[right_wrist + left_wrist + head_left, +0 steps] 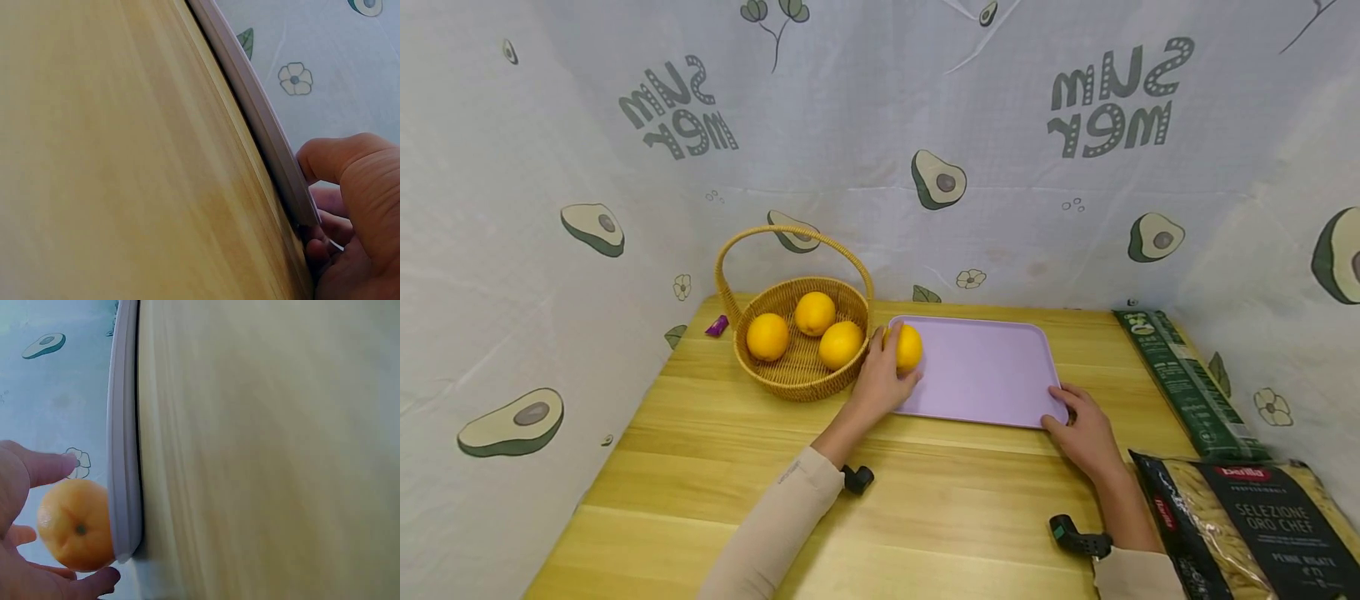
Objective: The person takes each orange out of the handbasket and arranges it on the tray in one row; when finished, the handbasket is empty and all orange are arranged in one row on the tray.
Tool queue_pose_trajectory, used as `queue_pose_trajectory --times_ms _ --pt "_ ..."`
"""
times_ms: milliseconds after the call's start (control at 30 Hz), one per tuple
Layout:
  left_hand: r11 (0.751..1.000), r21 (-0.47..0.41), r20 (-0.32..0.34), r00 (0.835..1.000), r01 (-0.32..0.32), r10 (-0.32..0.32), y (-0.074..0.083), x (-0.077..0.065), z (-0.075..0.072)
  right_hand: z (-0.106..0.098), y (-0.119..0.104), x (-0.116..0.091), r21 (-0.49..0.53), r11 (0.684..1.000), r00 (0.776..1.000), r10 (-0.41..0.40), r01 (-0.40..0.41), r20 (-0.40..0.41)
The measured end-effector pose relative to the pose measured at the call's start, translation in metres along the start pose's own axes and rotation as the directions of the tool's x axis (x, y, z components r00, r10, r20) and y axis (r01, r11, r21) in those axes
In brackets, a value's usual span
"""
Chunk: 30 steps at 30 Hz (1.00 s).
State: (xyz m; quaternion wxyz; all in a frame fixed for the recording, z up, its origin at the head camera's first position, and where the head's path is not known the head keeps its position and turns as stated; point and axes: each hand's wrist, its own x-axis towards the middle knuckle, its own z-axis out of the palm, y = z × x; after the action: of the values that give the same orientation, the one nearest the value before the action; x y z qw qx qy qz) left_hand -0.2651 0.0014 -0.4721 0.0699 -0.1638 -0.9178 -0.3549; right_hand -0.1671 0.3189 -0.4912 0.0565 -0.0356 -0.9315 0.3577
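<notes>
At the left end of a lilac tray (981, 367), my left hand (877, 375) holds an orange (910, 348). In the left wrist view its thumb lies along one side of the orange (78, 519) and the fingers curve round the other, while the tray's rim (124, 437) hides part of the fruit. My right hand (1084, 433) pinches the tray's near right corner, thumb on the near side. The right wrist view has these fingers at the end of the tray edge (262, 125). Left of the tray stands a wicker basket (801, 387) with several oranges (815, 314).
A small purple wrapped piece (717, 326) lies left of the basket, whose tall handle (790, 231) arches over it. Along the right edge are a green packet (1195, 383) and a large penne pasta bag (1255, 525), close to my right forearm. A printed cloth hangs behind the wooden table (925, 508).
</notes>
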Motion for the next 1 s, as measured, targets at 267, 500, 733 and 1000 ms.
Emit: queue_pose_trajectory --times_ms 267,500,733,1000 --pt "0.999 -0.004 0.065 0.997 -0.037 0.037 0.004 -0.036 -0.026 0.004 -0.001 0.001 -0.003 1.000 1.000 0.007 -0.007 0.008" --pt "0.974 -0.070 -0.134 0.970 -0.214 0.203 -0.009 -0.051 -0.061 0.002 0.002 0.002 -0.009 1.000 1.000 0.001 -0.001 0.008" --pt "0.967 -0.096 -0.234 0.950 -0.236 0.208 -0.037 -0.041 -0.089 0.002 0.004 0.002 -0.003 1.000 1.000 -0.019 0.019 -0.006" --pt "0.995 -0.017 -0.156 0.983 -0.103 0.099 -0.060 -0.023 -0.102 0.002 0.003 0.001 0.002 1.000 1.000 -0.017 0.017 -0.011"
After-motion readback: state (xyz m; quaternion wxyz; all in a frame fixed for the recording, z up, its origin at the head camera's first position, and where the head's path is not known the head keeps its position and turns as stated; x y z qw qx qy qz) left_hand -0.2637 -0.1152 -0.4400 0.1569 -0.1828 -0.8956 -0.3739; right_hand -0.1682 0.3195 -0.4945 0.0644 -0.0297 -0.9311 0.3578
